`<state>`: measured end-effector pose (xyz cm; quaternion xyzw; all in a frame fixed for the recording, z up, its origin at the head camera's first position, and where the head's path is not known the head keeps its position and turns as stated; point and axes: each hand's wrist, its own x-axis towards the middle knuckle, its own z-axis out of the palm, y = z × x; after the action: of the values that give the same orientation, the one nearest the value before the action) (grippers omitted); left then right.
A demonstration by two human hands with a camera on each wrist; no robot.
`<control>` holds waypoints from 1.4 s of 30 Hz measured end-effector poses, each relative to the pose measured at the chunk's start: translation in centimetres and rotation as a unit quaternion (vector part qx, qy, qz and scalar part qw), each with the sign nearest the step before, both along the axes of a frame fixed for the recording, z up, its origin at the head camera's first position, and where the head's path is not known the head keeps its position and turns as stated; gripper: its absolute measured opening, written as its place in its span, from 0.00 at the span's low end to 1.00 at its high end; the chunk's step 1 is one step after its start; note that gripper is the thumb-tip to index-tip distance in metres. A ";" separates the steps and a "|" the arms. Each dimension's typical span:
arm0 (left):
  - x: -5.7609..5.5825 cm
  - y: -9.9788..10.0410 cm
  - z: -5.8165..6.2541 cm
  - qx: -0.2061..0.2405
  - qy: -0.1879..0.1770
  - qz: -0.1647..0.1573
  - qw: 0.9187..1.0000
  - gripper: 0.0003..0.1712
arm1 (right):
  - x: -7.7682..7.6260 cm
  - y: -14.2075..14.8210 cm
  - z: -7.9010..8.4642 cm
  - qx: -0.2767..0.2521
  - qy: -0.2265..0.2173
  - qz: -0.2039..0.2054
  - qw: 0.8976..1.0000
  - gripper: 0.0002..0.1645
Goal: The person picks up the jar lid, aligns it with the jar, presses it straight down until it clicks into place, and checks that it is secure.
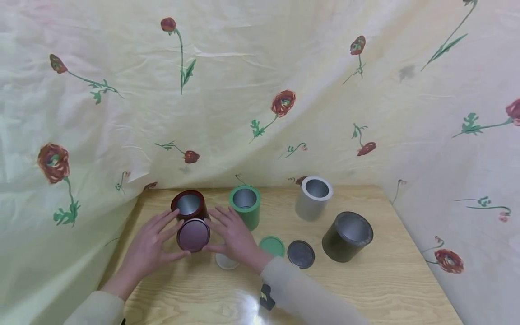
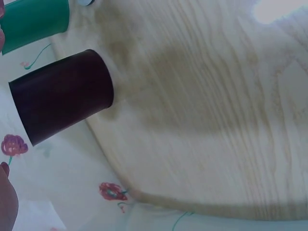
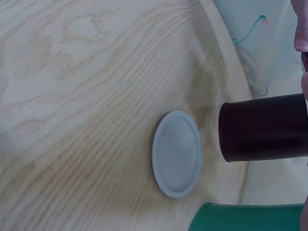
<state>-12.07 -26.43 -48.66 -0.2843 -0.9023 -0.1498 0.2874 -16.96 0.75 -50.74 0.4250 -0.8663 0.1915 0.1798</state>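
A dark red lid [image 1: 193,235] is held up in front of the open dark red canister [image 1: 188,204], between both hands. The left hand [image 1: 151,246] holds its left side, with fingers above and thumb at the lower edge. On the opposite side, the right hand [image 1: 234,232] pinches the rim; in the right wrist view, fingertips [image 3: 302,44] grip the lid's edge. Beneath the right hand lies a white lid [image 3: 177,154], partly covered in the head view. In the left wrist view the dark red canister [image 2: 62,96] stands near the table edge, and most of the left hand is out of frame.
An open green canister [image 1: 249,212] stands just right of the dark red one. Farther right are a white canister [image 1: 310,203] and a black canister [image 1: 345,239], both open. A green lid [image 1: 272,246] and a black lid [image 1: 301,254] lie on the wooden table [image 1: 365,293]. Flowered cloth hangs behind.
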 end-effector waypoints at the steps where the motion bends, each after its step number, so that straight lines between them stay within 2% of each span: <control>1: -0.1 0.1 0.2 0.001 0.006 -0.003 1.000 0.56 | -0.1 0.0 0.1 0.000 0.002 -0.001 1.000 0.45; 5: -0.6 0.1 0.9 0.003 0.022 -0.011 1.000 0.56 | -0.6 0.0 0.6 -0.018 0.016 0.005 1.000 0.45; 9: -1.1 0.0 1.6 0.003 0.022 -0.014 1.000 0.56 | -1.0 0.0 1.4 -0.024 0.029 0.007 0.999 0.45; 20: -2.8 -0.1 3.8 -0.009 0.036 -0.029 0.999 0.56 | -2.5 -0.1 3.2 -0.032 0.019 -0.002 0.999 0.44; 24: -3.4 -0.2 4.4 -0.016 0.033 -0.023 0.999 0.57 | -3.1 -0.1 3.7 -0.031 0.023 -0.004 0.999 0.44; 28: -3.9 -0.2 4.8 -0.018 0.030 -0.011 0.999 0.59 | -3.6 -0.2 4.2 -0.033 0.024 -0.007 0.999 0.44; 33: -4.7 -0.3 5.3 -0.021 0.032 -0.014 0.999 0.59 | -4.3 -0.4 4.7 -0.034 0.018 -0.013 0.999 0.42; 42: -5.7 -0.8 5.7 -0.015 0.027 -0.010 0.999 0.57 | -5.6 -0.9 5.4 -0.005 -0.002 -0.019 1.000 0.43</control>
<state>-17.76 -27.21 -42.94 -0.3018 -0.8933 -0.1312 0.3060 -22.59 -0.17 -45.34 0.4069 -0.8736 0.1933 0.1842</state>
